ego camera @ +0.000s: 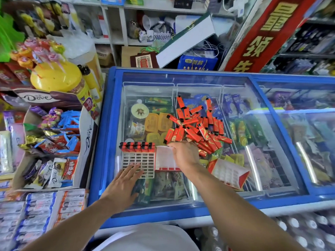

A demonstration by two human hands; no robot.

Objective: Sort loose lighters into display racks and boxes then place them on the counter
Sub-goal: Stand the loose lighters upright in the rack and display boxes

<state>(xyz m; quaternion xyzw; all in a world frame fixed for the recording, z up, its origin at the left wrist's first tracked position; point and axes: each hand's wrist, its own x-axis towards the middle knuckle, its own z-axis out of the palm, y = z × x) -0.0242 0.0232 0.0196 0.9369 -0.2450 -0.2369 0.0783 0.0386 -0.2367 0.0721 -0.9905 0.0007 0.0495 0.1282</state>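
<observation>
Where the glass lid of the blue chest freezer (101, 142) serves as the working surface, a heap of loose red lighters (197, 127) lies spread across its middle, black caps pointing every way. Just left of the heap a white grid rack (138, 160) lies flat on the glass; its far row holds five lighters (137, 147) standing side by side, and the remaining cells are unfilled. The left hand (125, 183) rests palm down with fingers straight, the fingertips on the near edge of the rack; it grasps nothing. Immediately right of the rack sits a second rack in a red box (165, 160), touching the first along one side. The right hand (184, 155) lies over the far right corner of this box, at the near edge of the heap, with the fingers bent down. Whether they pinch a lighter or the box edge cannot be told, as the back of the hand hides the fingertips. A third box with a white grid insert (229, 173) lies tilted on the glass to the right, near the right forearm, apart from the other two. Ice-cream packets show through the glass beneath. To the left of the freezer stands an open carton of wrapped chocolates (54, 142), with a yellow lollipop tub (56, 78) behind it.
</observation>
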